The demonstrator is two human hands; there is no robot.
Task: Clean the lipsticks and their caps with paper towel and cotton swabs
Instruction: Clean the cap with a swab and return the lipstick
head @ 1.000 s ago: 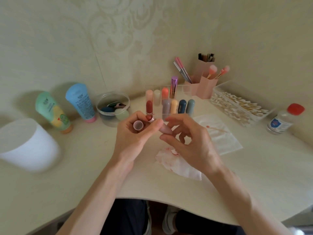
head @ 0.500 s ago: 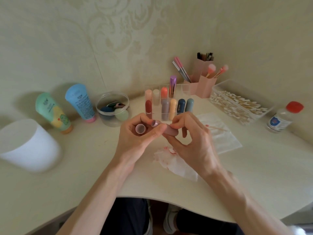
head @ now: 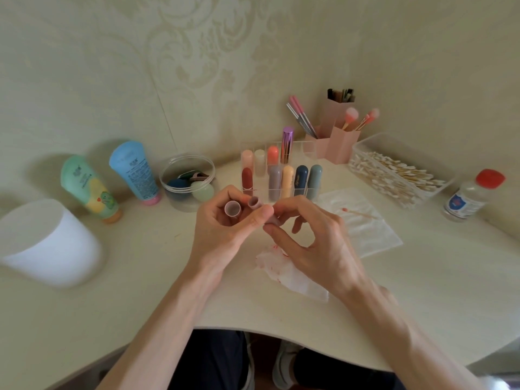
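Note:
My left hand [head: 225, 232] grips a mauve lipstick cap [head: 232, 208] with its open mouth facing up, and its thumb also presses on the mauve lipstick tube [head: 257, 205]. My right hand [head: 309, 243] pinches the base end of that tube. Under my right hand lies a crumpled paper towel [head: 284, 273] with red stains. A flat white towel sheet [head: 363, 223] to the right carries a used cotton swab [head: 357, 213]. Several other lipsticks stand in a clear organizer [head: 281, 175] behind my hands.
A clear box of cotton swabs [head: 394, 173] and a red-capped bottle [head: 472, 195] sit at the right. Pink brush holders [head: 337, 136] stand at the back. A sponge jar [head: 187, 181], two tubes [head: 132, 170] and a white bin [head: 42, 243] are at the left.
The lipstick tube has turned between my two hands, its open end now showing beside the cap. My right hand's fingers have shifted along the tube's base.

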